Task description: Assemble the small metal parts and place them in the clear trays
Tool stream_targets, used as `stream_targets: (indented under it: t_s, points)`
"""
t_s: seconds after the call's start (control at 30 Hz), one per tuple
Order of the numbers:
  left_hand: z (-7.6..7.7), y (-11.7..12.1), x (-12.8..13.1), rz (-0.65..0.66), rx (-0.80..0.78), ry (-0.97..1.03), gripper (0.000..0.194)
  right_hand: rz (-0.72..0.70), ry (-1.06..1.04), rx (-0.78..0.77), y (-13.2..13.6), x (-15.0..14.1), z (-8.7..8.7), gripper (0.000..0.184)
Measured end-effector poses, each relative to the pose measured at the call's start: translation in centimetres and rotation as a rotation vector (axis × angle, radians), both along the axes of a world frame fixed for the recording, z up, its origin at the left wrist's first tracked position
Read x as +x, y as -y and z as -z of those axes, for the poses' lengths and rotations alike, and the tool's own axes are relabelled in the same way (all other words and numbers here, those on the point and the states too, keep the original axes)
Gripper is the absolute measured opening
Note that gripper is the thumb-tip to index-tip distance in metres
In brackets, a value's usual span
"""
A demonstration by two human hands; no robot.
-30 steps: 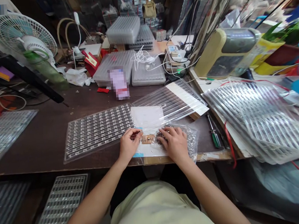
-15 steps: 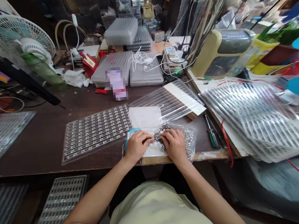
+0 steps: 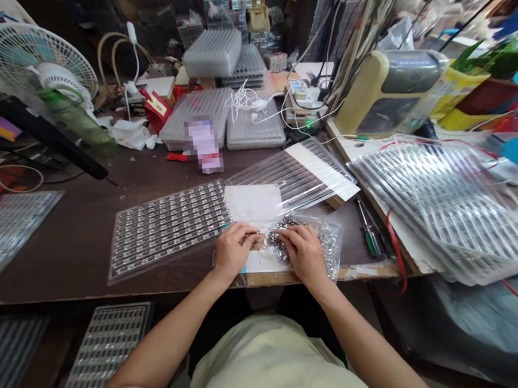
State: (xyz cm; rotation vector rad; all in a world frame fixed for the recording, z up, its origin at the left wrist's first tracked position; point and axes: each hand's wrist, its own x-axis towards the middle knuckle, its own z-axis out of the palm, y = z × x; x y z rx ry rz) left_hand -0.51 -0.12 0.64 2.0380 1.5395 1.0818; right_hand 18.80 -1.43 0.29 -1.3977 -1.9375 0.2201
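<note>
My left hand [image 3: 234, 251] is closed, thumb and fingertips together, at a small brown piece [image 3: 257, 242] on a white sheet [image 3: 254, 202]. What it pinches is too small to make out. My right hand [image 3: 306, 251] lies over a clear plastic bag [image 3: 335, 236] of small shiny metal parts [image 3: 283, 223]. Its fingertips are pinched at the edge of the pile, and anything between them is hidden. To the left is a clear ribbed tray [image 3: 172, 228] filled with rows of small metal pieces. Behind the hands lies another ribbed clear tray [image 3: 294, 179], with a white strip across it.
Screwdrivers, one green-handled [image 3: 371, 241], lie right of the bag. Stacked filled trays [image 3: 443, 203] cover the right side. Further back are clear boxes [image 3: 212, 53], a white cable [image 3: 247, 104] and a fan [image 3: 42, 61]. The table's front edge [image 3: 159, 293] runs close to my body.
My left hand has drawn slightly left, away from the metal parts, and the brown piece now shows by its fingertips. My right hand stays at the pile.
</note>
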Motion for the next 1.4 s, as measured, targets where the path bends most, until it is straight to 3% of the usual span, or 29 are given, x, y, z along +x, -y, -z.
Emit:
stream_targets:
  t_s: [0.1,0.23,0.47,0.57,0.7,0.8,0.9,1.0,1.07,1.13,1.2,1.27,1.4]
  points:
    - [-0.4,-0.4,-1.9,-0.179,0.077,-0.166,0.009,-0.072,-0.013,-0.025,-0.2,-0.8,-0.1,0.026]
    - [-0.3,-0.2,-4.2,-0.304,0.119,-0.300,0.006,-0.094,0.026,-0.065,-0.4,-2.3,0.3,0.021]
    - [-0.8,0.0,-4.9,-0.305,0.128,-0.333,0.010,-0.042,0.083,-0.062,-0.7,-4.3,0.4,0.012]
    - [-1.8,-2.8,-3.1,-0.181,0.142,-0.312,0.010,-0.038,0.108,-0.058,-0.8,-4.4,0.5,0.014]
    - [-2.6,-9.1,2.1,-0.003,0.141,-0.273,0.010,-0.035,0.138,-0.050,-0.8,-4.5,1.0,0.013]
    - [-2.9,-13.0,6.0,0.026,0.101,-0.276,0.010,-0.036,0.140,-0.049,-0.7,-4.6,1.1,0.012]
    - [-3.5,-14.2,7.3,0.018,0.047,-0.259,0.013,-0.041,0.176,-0.044,-0.5,-4.3,0.7,0.014]
    - [-4.1,-12.2,5.3,0.008,-0.001,-0.132,0.011,0.011,0.233,-0.019,-0.2,-2.9,0.0,0.025]
    - [-4.3,-9.3,2.9,0.039,-0.026,-0.062,0.009,0.069,0.272,-0.015,-0.1,-1.6,-0.3,0.025]
    - [-3.9,-5.8,0.6,0.089,-0.043,-0.076,0.019,0.089,0.307,-0.029,0.0,-0.4,-0.4,0.025]
    - [-3.0,-2.4,-1.2,0.143,-0.058,-0.158,0.019,0.086,0.325,-0.043,0.1,0.2,-0.2,0.022]
    - [-1.7,0.3,-2.3,0.094,-0.036,-0.213,0.020,0.087,0.322,-0.047,0.1,0.2,0.1,0.014]
    - [0.5,2.5,-3.0,0.008,0.038,-0.251,0.018,0.110,0.279,0.000,-0.1,-0.2,0.6,0.012]
